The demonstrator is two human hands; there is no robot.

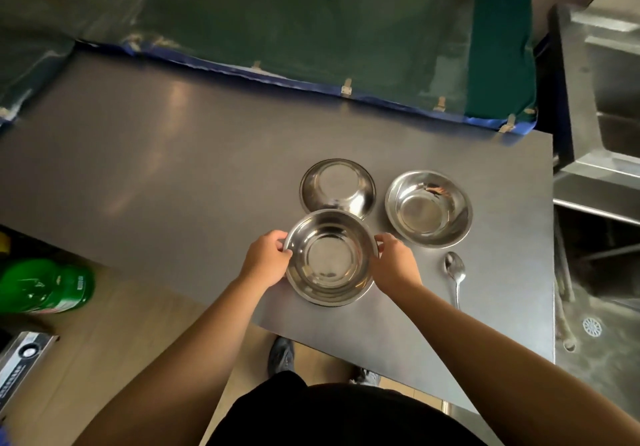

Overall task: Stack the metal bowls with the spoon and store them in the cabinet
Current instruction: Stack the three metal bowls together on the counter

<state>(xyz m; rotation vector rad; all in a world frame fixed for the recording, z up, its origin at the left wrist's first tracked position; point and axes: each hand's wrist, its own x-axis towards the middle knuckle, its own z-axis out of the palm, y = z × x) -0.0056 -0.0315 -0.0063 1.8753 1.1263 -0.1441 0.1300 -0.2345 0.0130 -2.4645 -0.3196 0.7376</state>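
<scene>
Three shiny metal bowls are on the grey steel table (173, 168). The near bowl (330, 258) is held by both hands: my left hand (268, 260) grips its left rim and my right hand (393, 262) grips its right rim. Its far edge overlaps the far bowl (337, 182) just behind it. The right bowl (428, 208) stands apart, to the right. A metal spoon (455, 274) lies face up on the table, right of my right hand, handle towards me. No cabinet can be told from this view.
A green tarp with a blue edge (311, 30) covers the back of the table. A steel sink unit (602, 116) stands to the right, with a floor drain (592, 327) below. A green bottle (45, 286) and an appliance (24, 355) sit at the lower left.
</scene>
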